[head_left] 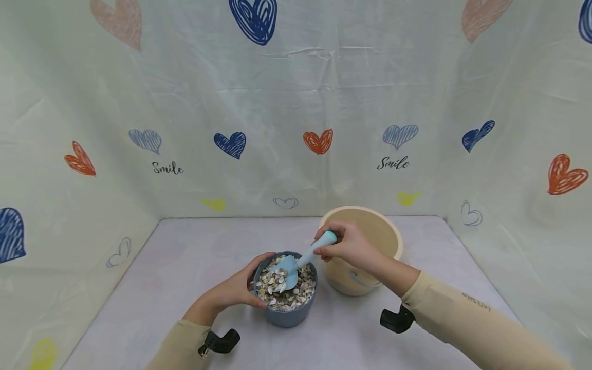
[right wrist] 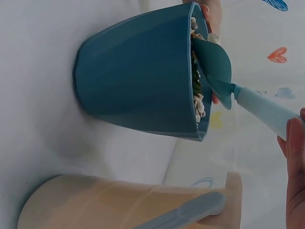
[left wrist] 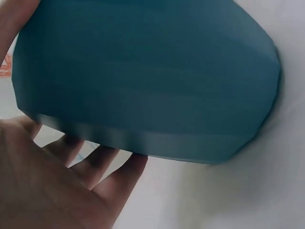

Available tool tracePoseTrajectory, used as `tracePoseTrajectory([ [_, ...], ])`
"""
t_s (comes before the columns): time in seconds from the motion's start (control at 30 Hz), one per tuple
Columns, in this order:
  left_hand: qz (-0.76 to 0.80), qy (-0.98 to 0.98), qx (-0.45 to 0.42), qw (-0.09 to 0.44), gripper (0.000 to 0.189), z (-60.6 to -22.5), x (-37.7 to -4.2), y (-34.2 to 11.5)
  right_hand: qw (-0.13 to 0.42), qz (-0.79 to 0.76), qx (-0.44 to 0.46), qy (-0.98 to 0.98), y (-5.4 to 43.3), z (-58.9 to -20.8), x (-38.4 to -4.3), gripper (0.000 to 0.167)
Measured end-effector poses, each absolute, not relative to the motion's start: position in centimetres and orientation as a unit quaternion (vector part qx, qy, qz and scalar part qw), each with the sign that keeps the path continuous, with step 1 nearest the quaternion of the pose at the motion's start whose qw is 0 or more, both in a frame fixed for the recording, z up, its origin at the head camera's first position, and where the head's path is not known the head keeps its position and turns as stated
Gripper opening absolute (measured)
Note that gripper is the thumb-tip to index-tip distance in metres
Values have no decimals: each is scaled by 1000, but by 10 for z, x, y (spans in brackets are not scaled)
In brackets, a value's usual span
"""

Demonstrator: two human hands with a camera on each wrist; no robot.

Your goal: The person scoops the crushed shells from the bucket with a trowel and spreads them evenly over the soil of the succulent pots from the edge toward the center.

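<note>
A blue-grey plant pot (head_left: 288, 318) full of small broken shells and stones (head_left: 298, 297) stands upright on the table. My left hand (head_left: 235, 290) grips its left side, thumb near the front and fingers round the back; the left wrist view shows the fingertips against the pot wall (left wrist: 147, 90). My right hand (head_left: 349, 245) pinches the handle of a light blue toy shovel (head_left: 307, 255) above the pot's right rim. Shells lie on the shovel's blade, which rests low at the shell surface. In the right wrist view the shovel (right wrist: 267, 112) slants out over the rim.
A beige bucket (head_left: 339, 277) with a grey handle (right wrist: 190, 210) stands close behind and right of the pot, partly behind my right hand. A white cloth (head_left: 277, 92) printed with hearts surrounds the table (head_left: 194, 252) at the back and sides.
</note>
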State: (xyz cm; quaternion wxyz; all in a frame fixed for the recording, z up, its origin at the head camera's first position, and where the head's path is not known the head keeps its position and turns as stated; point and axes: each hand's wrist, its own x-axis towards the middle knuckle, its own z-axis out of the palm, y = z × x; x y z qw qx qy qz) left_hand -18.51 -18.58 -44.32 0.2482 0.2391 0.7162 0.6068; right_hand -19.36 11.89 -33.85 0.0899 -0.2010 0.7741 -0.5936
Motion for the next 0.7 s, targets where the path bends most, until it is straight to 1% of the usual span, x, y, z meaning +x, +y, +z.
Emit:
tracePoseTrajectory([
  [0.43,614,726,214,223,116,-445,-177,-178,85,-585,-207,780,117,-336,-193,24],
  [0.7,617,733,195,208,113,-445,-171,-172,78,-586,-215,777,115,-333,-192,24],
])
